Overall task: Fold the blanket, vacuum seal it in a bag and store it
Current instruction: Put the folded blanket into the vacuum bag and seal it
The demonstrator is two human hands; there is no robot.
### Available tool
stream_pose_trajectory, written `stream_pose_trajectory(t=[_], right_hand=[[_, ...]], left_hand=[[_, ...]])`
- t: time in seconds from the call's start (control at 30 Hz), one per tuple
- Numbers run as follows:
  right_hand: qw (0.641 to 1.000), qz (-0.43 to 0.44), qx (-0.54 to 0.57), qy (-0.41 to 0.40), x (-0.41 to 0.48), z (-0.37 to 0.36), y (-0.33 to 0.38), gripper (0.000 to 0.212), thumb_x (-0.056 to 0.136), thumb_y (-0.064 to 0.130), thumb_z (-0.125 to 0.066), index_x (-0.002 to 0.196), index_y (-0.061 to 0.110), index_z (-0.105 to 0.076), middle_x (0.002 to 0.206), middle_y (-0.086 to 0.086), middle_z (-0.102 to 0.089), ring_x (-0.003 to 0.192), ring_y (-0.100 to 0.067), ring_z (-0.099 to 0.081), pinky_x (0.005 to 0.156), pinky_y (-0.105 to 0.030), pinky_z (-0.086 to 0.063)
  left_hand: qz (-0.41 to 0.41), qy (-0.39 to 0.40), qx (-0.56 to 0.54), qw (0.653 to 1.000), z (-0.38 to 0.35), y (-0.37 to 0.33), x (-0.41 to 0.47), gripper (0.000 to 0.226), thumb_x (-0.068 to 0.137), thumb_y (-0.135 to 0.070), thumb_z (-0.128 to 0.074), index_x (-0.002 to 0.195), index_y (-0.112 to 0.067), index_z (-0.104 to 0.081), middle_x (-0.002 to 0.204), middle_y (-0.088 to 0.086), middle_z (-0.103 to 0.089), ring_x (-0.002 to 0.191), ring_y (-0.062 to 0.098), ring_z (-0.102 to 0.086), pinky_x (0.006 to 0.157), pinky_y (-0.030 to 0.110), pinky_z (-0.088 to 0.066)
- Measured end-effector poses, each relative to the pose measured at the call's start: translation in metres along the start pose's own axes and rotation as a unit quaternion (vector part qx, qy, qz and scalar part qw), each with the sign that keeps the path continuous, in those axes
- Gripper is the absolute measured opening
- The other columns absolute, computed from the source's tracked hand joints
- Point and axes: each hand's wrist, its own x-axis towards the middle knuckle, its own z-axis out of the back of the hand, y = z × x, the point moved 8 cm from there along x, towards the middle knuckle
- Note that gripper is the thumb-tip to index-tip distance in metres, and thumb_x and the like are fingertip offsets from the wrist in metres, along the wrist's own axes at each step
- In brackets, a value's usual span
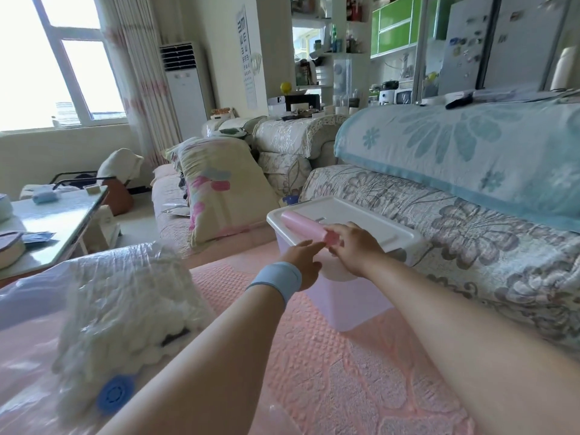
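A white fluffy blanket [125, 306] lies folded inside a clear vacuum bag [37, 296] with a blue round valve [115, 393], at the lower left on the pink sofa cover. A lilac storage box [348, 299] with a white lid [351, 215] stands on the sofa ahead. A pink cylinder, apparently the pump [306, 227], lies on the lid. My right hand [353, 246] grips its near end. My left hand [303, 262], with a blue wristband, reaches with straight fingers to the box's front edge just below the pump.
The sofa back [470, 152] under a blue floral towel rises on the right. A bagged floral quilt [219, 196] leans at the sofa's far end. A glass coffee table [53, 224] with small items stands at the left.
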Motion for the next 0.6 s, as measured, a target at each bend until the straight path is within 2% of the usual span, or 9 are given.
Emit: stream_pose_trajectory(t=[0.1,0.2,0.33,0.37,0.47,0.6], right_hand=[[0.994,-0.026,0.085,-0.056,0.012,0.016,-0.006,0.044,0.088,0.007,-0.07,0.131,0.015,-0.065,0.126,-0.008,-0.066,0.11,-0.024,-0.062,0.09,-0.025,-0.046],[0.982,-0.078,0.119,-0.126,0.019,0.042,-0.023,0.027,0.089,0.003,-0.069,0.114,0.012,-0.074,0.112,-0.005,-0.072,0.097,-0.016,-0.064,0.087,-0.021,-0.049],[0.964,-0.126,0.175,-0.154,0.017,0.053,-0.042,0.012,0.085,0.005,-0.076,0.09,0.015,-0.077,0.09,-0.003,-0.074,0.065,-0.009,-0.068,0.06,-0.013,-0.053],[0.961,-0.131,0.192,-0.15,0.015,0.051,-0.044,0.009,0.085,0.006,-0.077,0.086,0.015,-0.076,0.085,-0.002,-0.075,0.058,-0.008,-0.069,0.057,-0.016,-0.056],[0.96,-0.13,0.214,-0.124,0.015,0.038,-0.047,0.013,0.089,0.008,-0.073,0.08,0.017,-0.074,0.077,-0.001,-0.076,0.056,-0.008,-0.072,0.068,-0.029,-0.062],[0.963,-0.145,0.2,-0.109,0.019,0.029,-0.055,0.018,0.093,0.007,-0.066,0.085,0.021,-0.072,0.089,0.001,-0.074,0.056,-0.008,-0.071,0.068,-0.027,-0.061]], left_hand=[[0.004,-0.037,-0.017,0.999,0.012,0.007,-0.001,0.05,0.1,-0.02,-0.044,0.149,-0.027,-0.035,0.154,0.001,-0.035,0.137,0.027,-0.038,0.113,0.037,-0.029],[0.009,-0.071,-0.016,0.997,0.022,0.009,-0.002,0.048,0.1,-0.021,-0.044,0.147,-0.026,-0.038,0.15,0.001,-0.04,0.133,0.027,-0.042,0.11,0.039,-0.034],[0.005,-0.082,-0.026,0.996,0.02,0.001,0.004,0.045,0.099,-0.021,-0.045,0.144,-0.025,-0.042,0.143,0.002,-0.046,0.129,0.028,-0.046,0.107,0.041,-0.04],[0.0,-0.077,-0.027,0.997,0.017,-0.003,0.006,0.045,0.099,-0.022,-0.045,0.144,-0.025,-0.041,0.143,0.002,-0.045,0.13,0.029,-0.046,0.107,0.042,-0.039],[-0.011,-0.068,-0.028,0.997,0.011,-0.014,0.011,0.045,0.101,-0.021,-0.043,0.146,-0.025,-0.041,0.146,0.001,-0.043,0.132,0.027,-0.043,0.111,0.041,-0.035],[-0.024,-0.062,-0.007,0.998,0.009,-0.023,0.027,0.042,0.102,-0.021,-0.039,0.143,-0.029,-0.046,0.15,-0.004,-0.043,0.136,0.023,-0.04,0.114,0.037,-0.031]])
